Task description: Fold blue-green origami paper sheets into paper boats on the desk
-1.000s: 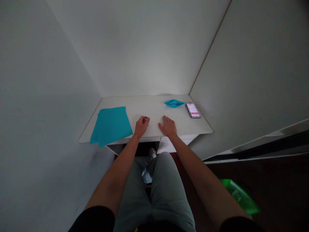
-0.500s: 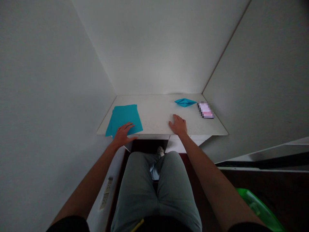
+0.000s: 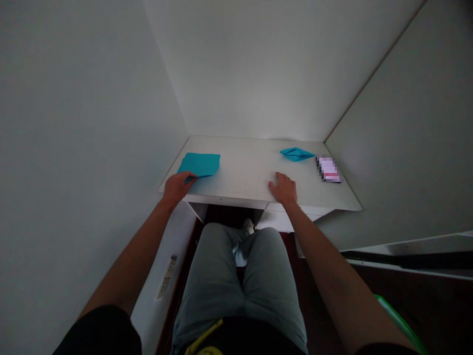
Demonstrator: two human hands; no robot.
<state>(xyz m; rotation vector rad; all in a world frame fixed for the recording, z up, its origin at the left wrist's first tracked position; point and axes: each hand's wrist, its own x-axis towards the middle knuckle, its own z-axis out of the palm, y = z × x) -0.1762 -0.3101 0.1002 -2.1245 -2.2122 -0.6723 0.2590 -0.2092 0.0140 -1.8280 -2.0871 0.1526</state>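
Two fingertips-down hands sit on the white desk: the left hand has its fingers together on the teal paper sheet, upper left of the frame, though any grip is hard to tell, and the right hand has its fingers slightly apart on the desk. A green plastic rim, perhaps a tub's, shows at the lower right corner.

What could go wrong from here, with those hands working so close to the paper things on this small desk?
The left hand has its fingers on the blue paper, so a careless press might crease it. The right hand rests near the folded paper boat, which looks light and could get knocked toward the pixelated device.
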